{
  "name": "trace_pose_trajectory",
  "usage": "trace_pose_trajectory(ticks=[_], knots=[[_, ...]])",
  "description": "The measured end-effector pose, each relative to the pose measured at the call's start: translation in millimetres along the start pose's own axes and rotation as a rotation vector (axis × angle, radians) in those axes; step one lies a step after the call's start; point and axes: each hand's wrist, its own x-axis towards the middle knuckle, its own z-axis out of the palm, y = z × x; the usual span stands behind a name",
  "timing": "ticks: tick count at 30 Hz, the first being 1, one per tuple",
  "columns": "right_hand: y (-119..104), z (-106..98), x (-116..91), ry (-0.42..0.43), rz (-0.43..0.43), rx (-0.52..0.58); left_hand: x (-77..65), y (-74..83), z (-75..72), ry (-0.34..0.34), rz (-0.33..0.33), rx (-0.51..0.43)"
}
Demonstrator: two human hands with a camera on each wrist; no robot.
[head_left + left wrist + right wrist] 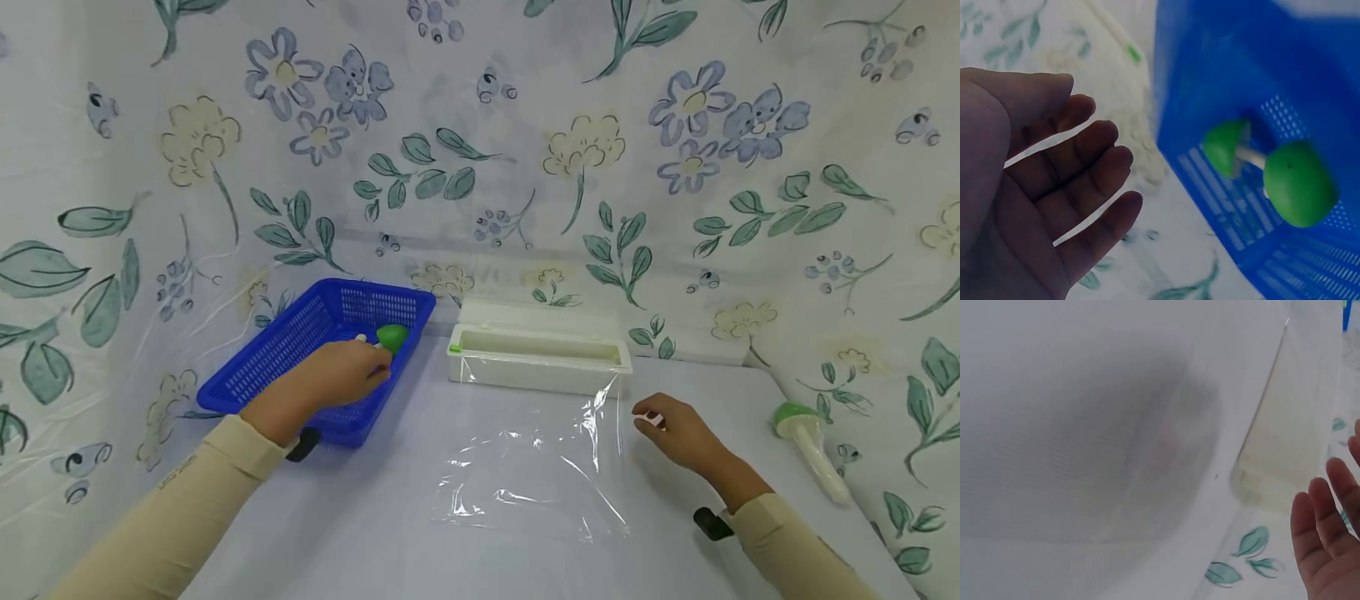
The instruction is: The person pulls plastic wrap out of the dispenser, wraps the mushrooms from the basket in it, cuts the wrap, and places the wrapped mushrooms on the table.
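My left hand (345,371) is over the right side of a blue perforated basket (247,358), its fingers loosely bent. In the left wrist view nothing lies in the palm. Inside the basket are two green-capped, pale-stemmed mushroom-shaped things; one green cap (392,336) shows just beyond my left fingers in the head view, and both caps (1300,181) show in the left wrist view. My right hand (681,433) hovers over the table with relaxed fingers, holding nothing. Close to its left lies a sheet of clear plastic film (532,483), drawn out from a white wrap box (536,375).
Another green-capped mushroom-shaped thing (813,450) with a pale stem lies near the table's right edge. The white table (360,533) meets flowered cloth (525,192) at the back and sides. The wrap box's lid (536,315) stands raised.
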Motion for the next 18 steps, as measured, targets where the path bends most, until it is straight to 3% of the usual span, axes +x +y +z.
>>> trace_pose_trajectory(ticks=[5, 8, 13, 18], knots=[[15, 5, 21, 0.095, 0.019, 0.039, 25.7, -44.8, -1.7, -0.071, -0.103, -0.123], [19, 9, 31, 0.129, 0.046, 0.083, 40.0, -65.0, 0.9, -0.130, -0.128, -0.165], [22, 15, 47, 0.179, 0.075, 0.163, 58.4, -86.9, 6.6, -0.167, -0.131, -0.155], [25, 24, 60, 0.230, 0.100, 0.256, 65.2, -101.5, 14.1, -0.178, -0.152, -0.193]])
